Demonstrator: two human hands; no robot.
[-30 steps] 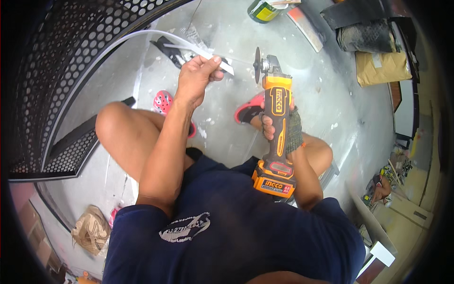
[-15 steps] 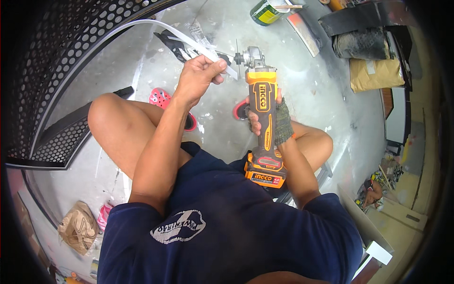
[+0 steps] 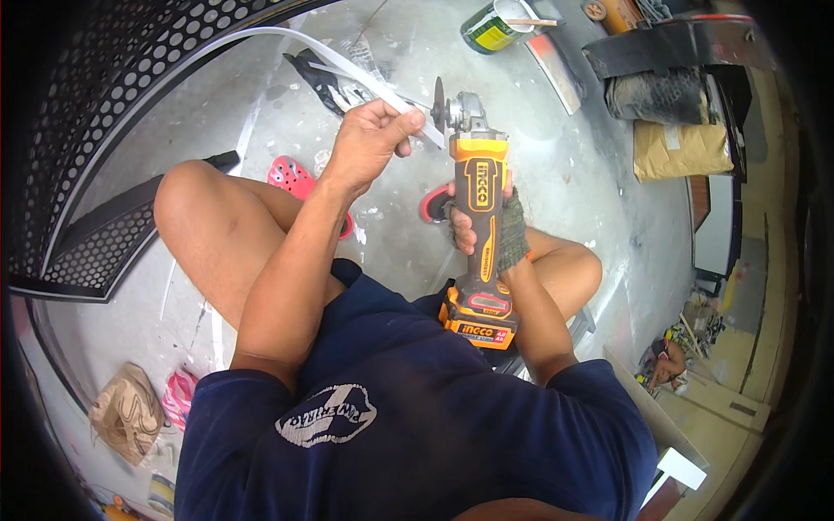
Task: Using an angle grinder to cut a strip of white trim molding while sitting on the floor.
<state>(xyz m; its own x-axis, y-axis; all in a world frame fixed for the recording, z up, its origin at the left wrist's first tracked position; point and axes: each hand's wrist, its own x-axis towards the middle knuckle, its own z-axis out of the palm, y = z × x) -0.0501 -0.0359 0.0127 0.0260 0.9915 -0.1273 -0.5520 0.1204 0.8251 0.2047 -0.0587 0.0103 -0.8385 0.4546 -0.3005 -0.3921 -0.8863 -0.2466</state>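
Between the thumb and fingers of my left hand (image 3: 373,143) is the end of a long thin white strip (image 3: 347,68), which curves up and away to the left. My right hand (image 3: 465,230), in a dark fingerless glove, is wrapped round the body of a yellow and black cordless angle grinder (image 3: 483,187). The grinder points away from me, its battery near my lap. Its thin cutting disc (image 3: 439,104) stands on edge close to the strip's tip, just right of my left fingers. I cannot tell whether disc and strip touch.
Black perforated panels (image 3: 95,234) stand at the left. A paint can (image 3: 495,26) with a stick across it sits at the far side. Right of it lie a brown package (image 3: 682,149) and dark parts. Pink clogs (image 3: 292,176) and a paper bag (image 3: 127,412) are on the floor.
The grinder has turned slightly, so its disc shows more of its face. The disc and strip tip remain close together. The whole view has shifted a little.
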